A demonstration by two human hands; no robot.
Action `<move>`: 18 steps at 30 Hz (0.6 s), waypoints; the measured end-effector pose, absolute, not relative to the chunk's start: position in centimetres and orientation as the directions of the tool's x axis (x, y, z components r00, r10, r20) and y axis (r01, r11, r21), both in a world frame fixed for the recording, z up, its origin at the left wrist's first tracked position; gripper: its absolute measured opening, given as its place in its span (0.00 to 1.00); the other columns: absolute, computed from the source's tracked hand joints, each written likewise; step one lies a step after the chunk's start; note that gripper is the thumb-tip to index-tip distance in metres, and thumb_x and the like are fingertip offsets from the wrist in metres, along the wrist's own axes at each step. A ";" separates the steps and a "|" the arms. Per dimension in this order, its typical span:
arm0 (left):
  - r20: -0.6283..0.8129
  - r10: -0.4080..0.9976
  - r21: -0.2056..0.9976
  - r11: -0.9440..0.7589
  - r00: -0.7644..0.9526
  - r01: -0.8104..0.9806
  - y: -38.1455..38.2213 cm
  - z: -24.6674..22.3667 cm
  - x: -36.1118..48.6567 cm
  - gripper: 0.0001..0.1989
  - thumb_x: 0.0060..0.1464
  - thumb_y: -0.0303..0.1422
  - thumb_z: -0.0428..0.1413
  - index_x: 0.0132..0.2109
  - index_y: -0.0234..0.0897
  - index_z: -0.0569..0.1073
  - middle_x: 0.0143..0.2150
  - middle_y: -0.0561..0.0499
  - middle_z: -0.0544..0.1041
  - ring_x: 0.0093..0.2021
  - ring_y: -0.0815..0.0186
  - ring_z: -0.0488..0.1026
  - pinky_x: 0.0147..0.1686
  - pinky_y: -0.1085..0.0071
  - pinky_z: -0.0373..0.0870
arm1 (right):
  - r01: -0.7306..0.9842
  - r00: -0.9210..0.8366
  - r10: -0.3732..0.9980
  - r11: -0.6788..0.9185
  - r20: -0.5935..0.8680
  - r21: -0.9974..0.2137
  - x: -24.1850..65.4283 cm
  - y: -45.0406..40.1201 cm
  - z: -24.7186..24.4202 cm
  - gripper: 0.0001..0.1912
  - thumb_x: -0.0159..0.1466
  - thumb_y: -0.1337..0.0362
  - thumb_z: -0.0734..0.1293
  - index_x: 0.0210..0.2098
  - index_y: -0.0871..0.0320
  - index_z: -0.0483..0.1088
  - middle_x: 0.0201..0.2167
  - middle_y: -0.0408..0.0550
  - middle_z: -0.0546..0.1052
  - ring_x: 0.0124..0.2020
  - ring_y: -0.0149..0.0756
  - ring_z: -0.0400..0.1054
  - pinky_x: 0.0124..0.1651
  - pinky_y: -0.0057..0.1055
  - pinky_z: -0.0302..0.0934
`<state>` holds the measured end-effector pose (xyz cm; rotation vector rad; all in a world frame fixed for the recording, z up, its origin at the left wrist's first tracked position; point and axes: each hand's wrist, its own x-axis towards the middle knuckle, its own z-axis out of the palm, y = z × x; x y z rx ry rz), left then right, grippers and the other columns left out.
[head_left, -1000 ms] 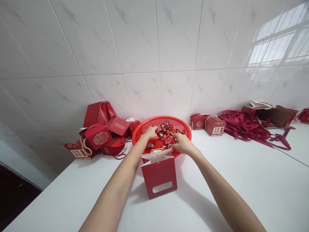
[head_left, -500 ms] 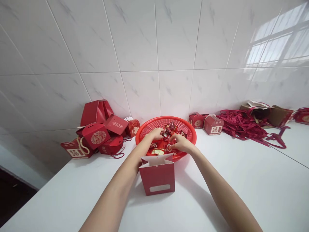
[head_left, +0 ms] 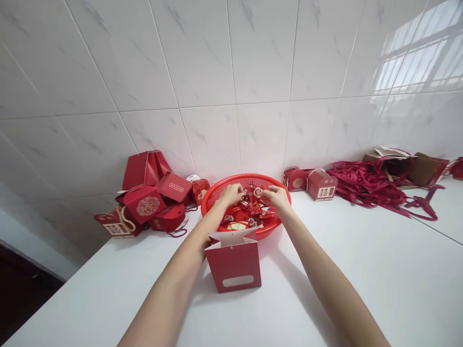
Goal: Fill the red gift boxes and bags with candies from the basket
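A red plastic basket [head_left: 213, 192] with mesh sides holds several red wrapped candies [head_left: 255, 210]. Over its left half my left hand [head_left: 231, 194] is pinched, with a small wrapped candy at its fingertips. My right hand [head_left: 278, 197], above the right side, has thumb and fingers closed on a red wrapped candy [head_left: 257, 192] bearing a pale round mark. A red paper box [head_left: 237, 262] with a pale window stands upright in front of the basket, its top open, between my forearms. Its inside is mostly hidden.
Several red gift boxes [head_left: 146, 202] are piled at the left by the tiled wall. Small boxes [head_left: 321, 185] stand right of the basket, beside a heap of dark red ribbons [head_left: 361, 183]. Farther right lies an opened box [head_left: 427, 169]. The white table's left edge shows.
Both hands have lifted from among the candies towards the basket's far side. A red candy now shows at my right fingertips. The open box stays in place; the view has shifted slightly.
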<state>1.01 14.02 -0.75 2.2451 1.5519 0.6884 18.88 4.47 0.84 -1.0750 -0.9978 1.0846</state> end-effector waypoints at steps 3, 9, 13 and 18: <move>0.289 0.920 0.500 -0.380 0.263 0.778 13.8 0.0 1.5 0.27 0.44 0.20 0.54 0.54 0.39 0.75 0.54 0.43 0.78 0.49 0.57 0.74 0.45 0.67 0.69 | -0.237 0.235 0.969 0.138 0.081 -0.962 19.3 5.3 0.6 0.10 0.41 0.64 0.69 0.15 0.56 0.62 0.16 0.37 0.66 0.20 0.27 0.61 0.22 0.24 0.57; 0.336 0.903 0.566 -0.420 0.266 0.710 13.2 0.6 1.9 0.15 0.42 0.22 0.54 0.37 0.40 0.80 0.39 0.50 0.82 0.39 0.60 0.75 0.39 0.70 0.68 | -0.331 0.238 0.969 0.147 0.068 -0.932 19.4 5.4 0.3 0.09 0.41 0.63 0.70 0.16 0.57 0.66 0.18 0.39 0.70 0.21 0.27 0.62 0.23 0.25 0.58; 0.328 0.911 0.650 -0.410 0.251 0.640 13.1 0.8 1.8 0.08 0.44 0.28 0.51 0.24 0.40 0.74 0.25 0.53 0.76 0.31 0.62 0.71 0.32 0.70 0.65 | -0.383 0.219 0.974 0.146 0.064 -0.912 19.4 5.3 0.4 0.07 0.42 0.63 0.72 0.18 0.58 0.71 0.19 0.41 0.73 0.21 0.28 0.63 0.21 0.25 0.55; 0.269 0.918 0.685 -0.394 0.290 0.612 13.0 0.8 1.6 0.13 0.46 0.30 0.48 0.17 0.40 0.68 0.23 0.50 0.74 0.28 0.62 0.70 0.31 0.69 0.63 | -0.468 0.232 0.972 0.143 0.035 -0.872 19.5 5.0 0.7 0.07 0.43 0.65 0.74 0.21 0.59 0.75 0.20 0.41 0.76 0.21 0.29 0.66 0.23 0.26 0.59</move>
